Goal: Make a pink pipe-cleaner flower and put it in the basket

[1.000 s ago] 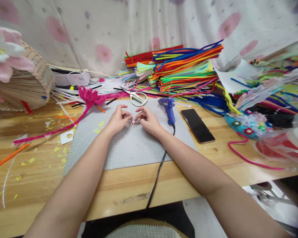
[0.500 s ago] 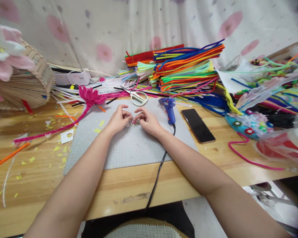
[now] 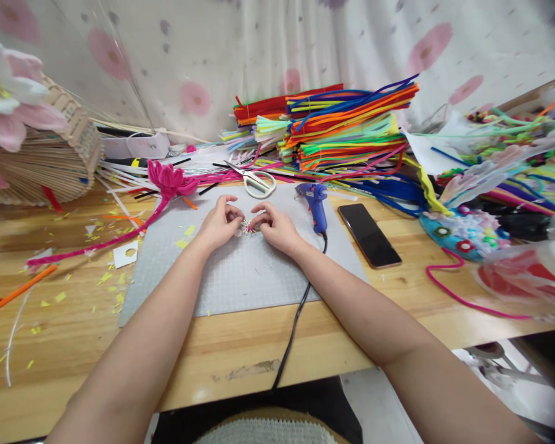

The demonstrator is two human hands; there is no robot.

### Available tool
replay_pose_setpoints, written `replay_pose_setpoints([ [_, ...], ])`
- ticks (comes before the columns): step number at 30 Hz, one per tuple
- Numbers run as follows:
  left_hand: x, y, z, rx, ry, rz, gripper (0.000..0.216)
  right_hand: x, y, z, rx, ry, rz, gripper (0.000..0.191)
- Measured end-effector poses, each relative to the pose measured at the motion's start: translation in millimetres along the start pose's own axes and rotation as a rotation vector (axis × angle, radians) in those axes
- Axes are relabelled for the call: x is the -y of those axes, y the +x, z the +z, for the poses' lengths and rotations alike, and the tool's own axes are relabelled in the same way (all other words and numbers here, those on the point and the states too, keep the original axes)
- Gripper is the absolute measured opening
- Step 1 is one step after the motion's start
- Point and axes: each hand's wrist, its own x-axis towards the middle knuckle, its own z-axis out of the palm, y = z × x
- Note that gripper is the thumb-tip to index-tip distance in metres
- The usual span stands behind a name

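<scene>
A small pink and white spiky flower centre (image 3: 248,227) sits on the grey cutting mat (image 3: 240,277). My left hand (image 3: 219,223) pinches it from the left with curled fingers. From the right, my right hand (image 3: 274,226) pinches the same piece, fingers bent. Both forearms reach in from the near table edge. What else the fingers hide I cannot make out.
White-handled scissors (image 3: 255,179), a blue glue gun (image 3: 315,204) with a black cord, and a dark phone (image 3: 369,234) lie around the mat. A pink pipe-cleaner flower (image 3: 169,179) lies at left. Stacked coloured pipe cleaners (image 3: 342,126) stand behind. Scraps litter the wooden table (image 3: 50,308).
Both hands stay on the small flower piece, with only slight finger shifts. The view has drifted a little.
</scene>
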Motion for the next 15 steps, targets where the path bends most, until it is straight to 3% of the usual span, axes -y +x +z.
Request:
replay_pose_setpoints([
  [5, -5.5, -5.2, -5.8, -0.101, 0.173, 0.099, 0.049, -1.4, -0.2, 0.0, 0.002, 0.017, 0.002, 0.041],
  [10, -18.0, -16.7, -3.1, -0.018, 0.323, 0.221, 0.058, -4.3, -0.5, 0.6, -0.003, 0.015, -0.017, 0.042],
  [15, -16.7, -17.2, -0.8, 0.025, 0.428, 0.219, 0.058, -3.4, -0.8, 0.6, -0.004, 0.03, -0.009, 0.041],
])
